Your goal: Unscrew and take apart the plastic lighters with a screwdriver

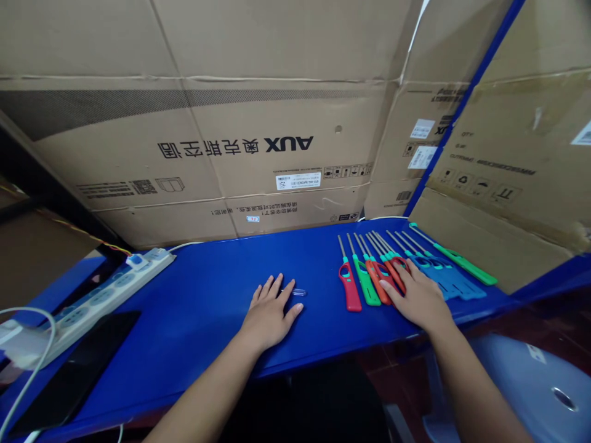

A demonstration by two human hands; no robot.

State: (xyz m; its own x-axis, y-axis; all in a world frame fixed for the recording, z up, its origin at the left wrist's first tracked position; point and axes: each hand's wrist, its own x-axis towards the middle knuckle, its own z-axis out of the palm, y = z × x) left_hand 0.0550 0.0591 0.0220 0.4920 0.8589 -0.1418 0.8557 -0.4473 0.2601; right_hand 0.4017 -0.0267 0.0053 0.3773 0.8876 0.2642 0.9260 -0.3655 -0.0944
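Observation:
My left hand (269, 312) lies flat with spread fingers on the blue table (203, 307). Just beyond its index finger is a small clear plastic piece (299, 292). My right hand (418, 296) rests, fingers apart, over part of a row of long-necked lighters, partly hiding some. At the row's left end are a red lighter (351, 288) and a green lighter (367, 284), metal tips pointing away from me. Orange and red ones lie beside and under my right hand. Several blue lighters (455, 282) overlap to its right, and another green lighter (471, 266) slants at the far right.
Cardboard panels (277, 215) stand along the back and right of the table. At the left are a white power strip (99, 304) with plugs and cables and a dark flat phone-like object (76, 372). A pale blue plastic stool (521, 387) stands below at the right.

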